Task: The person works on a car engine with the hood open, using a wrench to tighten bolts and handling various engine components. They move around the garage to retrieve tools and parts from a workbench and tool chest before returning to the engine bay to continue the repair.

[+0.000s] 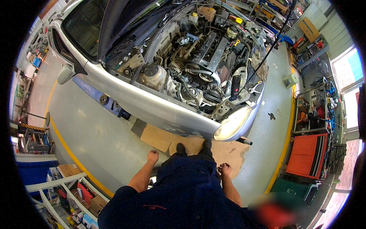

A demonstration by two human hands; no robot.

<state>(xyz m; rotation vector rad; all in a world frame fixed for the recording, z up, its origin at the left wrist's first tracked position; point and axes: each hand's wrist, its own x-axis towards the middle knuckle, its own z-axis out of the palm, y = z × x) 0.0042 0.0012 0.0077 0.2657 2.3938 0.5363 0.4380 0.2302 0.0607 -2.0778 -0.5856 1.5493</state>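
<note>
My left hand hangs beside my body in a loose fist, and nothing sticks out of it. On the other side my right hand has its fingers curled in; a small dark patch shows by the fingertips, and I cannot make out whether it is something held. Neither hand touches the silver car in front of me. Its hood is raised over the exposed engine. A yellow dipstick handle stands out beside the engine. The headlight is the part nearest my hands.
Flattened cardboard lies under my feet. A blue panel with parts on it lies along the car's side. At right stand a red tool cabinet and a small pale green stool. A loaded shelf rack fills the lower left.
</note>
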